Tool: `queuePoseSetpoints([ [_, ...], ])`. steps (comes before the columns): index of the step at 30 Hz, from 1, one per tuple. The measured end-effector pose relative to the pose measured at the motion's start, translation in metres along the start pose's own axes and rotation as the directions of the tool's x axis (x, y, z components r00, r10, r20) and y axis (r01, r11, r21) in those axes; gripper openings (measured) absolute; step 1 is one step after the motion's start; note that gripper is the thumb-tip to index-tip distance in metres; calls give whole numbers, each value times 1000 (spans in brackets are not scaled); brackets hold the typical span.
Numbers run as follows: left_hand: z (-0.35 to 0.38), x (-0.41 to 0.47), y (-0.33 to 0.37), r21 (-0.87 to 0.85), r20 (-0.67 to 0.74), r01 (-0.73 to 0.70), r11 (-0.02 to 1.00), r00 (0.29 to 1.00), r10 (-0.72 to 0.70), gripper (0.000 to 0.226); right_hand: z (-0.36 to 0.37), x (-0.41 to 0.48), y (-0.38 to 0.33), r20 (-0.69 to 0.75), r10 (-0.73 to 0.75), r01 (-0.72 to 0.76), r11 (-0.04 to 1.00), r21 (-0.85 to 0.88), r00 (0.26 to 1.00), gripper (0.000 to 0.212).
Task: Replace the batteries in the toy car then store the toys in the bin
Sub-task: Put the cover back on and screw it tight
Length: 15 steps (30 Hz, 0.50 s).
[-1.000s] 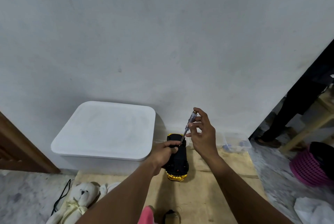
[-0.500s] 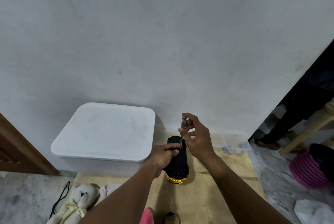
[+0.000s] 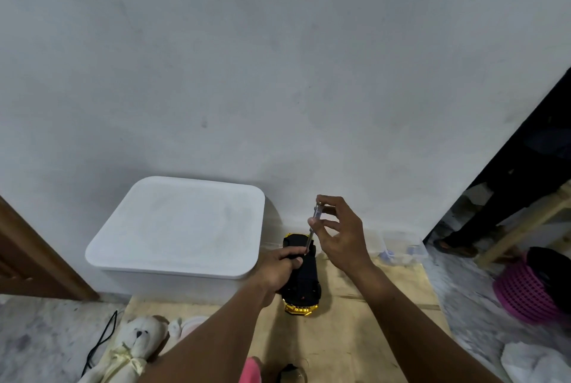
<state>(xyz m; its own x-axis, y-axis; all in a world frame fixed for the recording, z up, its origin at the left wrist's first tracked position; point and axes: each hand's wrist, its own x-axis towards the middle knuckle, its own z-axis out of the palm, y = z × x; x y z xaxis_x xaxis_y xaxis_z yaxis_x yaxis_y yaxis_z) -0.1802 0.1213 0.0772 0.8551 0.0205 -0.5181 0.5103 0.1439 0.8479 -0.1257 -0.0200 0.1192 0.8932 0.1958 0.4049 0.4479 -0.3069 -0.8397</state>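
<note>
Toy car (image 3: pixel 304 288), underside up on wooden board (image 3: pixel 370 330) just beside lidded white bin (image 3: pixel 179 228): rigid, probably light plastic, glossy shell likely slippery, best gripped across mid-body as by left hand (image 3: pixel 278 268); right hand (image 3: pixel 340 237) fingertips pinching slim upright screwdriver (image 3: pixel 317 213).

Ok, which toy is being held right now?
The black and gold toy car: the left hand grips it while the right hand holds a screwdriver to it. The white teddy bear lies untouched.
</note>
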Motion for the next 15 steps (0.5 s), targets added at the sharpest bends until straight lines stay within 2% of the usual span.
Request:
queuePoseSetpoints([
  [3,-1,0,0,-10,-15,1,1000,1000,-1,29,1,1,-1,-9,53,-52,998,22,999,50],
  [6,2,0,1,-20,-11,-1,1000,1000,0,29,1,-1,-5,-17,27,-27,999,-43,1000,57],
  [11,7,-1,2,-29,2,-2,1000,1000,3,29,1,-2,-2,-4,-4,4,1000,1,1000,38],
  [15,6,-1,3,-59,-18,3,998,1000,-4,29,1,1,-3,-57,32,-33,999,-8,998,46],
])
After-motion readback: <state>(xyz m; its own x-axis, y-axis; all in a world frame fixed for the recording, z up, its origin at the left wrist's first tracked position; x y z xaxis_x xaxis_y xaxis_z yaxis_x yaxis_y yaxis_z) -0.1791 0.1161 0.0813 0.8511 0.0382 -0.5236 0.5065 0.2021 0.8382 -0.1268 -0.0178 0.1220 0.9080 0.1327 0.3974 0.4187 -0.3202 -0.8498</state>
